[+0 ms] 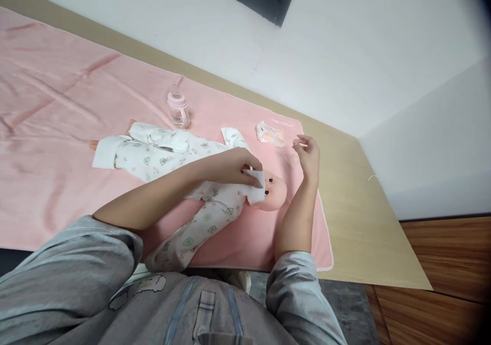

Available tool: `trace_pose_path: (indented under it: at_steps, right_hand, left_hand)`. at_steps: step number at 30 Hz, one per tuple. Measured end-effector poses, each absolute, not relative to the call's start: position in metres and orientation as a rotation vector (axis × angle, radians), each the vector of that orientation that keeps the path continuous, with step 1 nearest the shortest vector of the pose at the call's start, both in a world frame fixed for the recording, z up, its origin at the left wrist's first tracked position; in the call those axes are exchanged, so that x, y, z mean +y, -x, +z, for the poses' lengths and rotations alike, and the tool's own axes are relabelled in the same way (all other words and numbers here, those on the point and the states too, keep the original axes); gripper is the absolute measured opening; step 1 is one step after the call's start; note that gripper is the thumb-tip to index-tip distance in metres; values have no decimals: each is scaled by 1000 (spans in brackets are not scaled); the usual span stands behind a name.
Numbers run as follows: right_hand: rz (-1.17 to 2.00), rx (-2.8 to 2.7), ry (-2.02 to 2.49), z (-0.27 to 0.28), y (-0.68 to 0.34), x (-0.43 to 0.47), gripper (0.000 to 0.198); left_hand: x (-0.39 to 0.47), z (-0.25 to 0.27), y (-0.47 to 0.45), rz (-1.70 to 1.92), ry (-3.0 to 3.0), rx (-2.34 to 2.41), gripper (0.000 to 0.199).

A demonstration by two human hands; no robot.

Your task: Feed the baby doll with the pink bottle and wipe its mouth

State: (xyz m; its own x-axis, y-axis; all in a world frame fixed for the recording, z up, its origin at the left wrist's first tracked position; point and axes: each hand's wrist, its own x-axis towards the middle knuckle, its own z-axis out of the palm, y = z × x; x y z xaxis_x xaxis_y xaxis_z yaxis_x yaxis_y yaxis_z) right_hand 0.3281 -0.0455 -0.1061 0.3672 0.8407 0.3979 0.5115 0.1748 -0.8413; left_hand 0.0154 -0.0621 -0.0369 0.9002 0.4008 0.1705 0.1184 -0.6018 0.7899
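The head view showed the left hand [238,166] pinching a white cloth [258,196] over the doll's [183,153] lower face; the right hand [310,158], loosely curled, seemed empty. To me, a loose pinch could have let the cloth slip over its eyes, and a careless right hand might have knocked the packet [270,133] near the blanket's far right corner. The doll lay head toward the right edge of the pink blanket [57,181], which covered much of a tan table [360,212] against a white wall [326,53].
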Motion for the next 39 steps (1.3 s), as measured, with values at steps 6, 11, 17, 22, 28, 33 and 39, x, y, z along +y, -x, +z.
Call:
trace_pose_path:
  at_steps: [6, 11, 17, 22, 28, 33, 39]
  right_hand:
    - [737, -1218, 1414, -165, -321, -28, 35]
    - [867, -1201, 1350, -193, -318, -24, 33]
    - [849, -1235, 1378, -199, -320, -23, 33]
    - [833, -1237, 1391, -198, -318, -23, 34]
    - [821, -1248, 1412, -197, -317, -24, 36]
    - [818, -1257, 1428, -197, -317, -25, 37]
    - [823, -1246, 1399, -199, -319, -23, 35]
  left_hand:
    - [-56, -46, -21, 241, -2445, 547, 11]
    - [-56, -49, -24, 239, -2470, 578, 11]
    - [-63, -50, -28, 270, -2500, 631, 16]
    - [-66, -53, -28, 309, -2495, 612, 19]
    - [-65, -52, -26, 332, -2543, 595, 18]
    - [-64, -52, -25, 342, -2578, 633, 16]
    - [-63, -52, -24, 317, -2620, 655, 17]
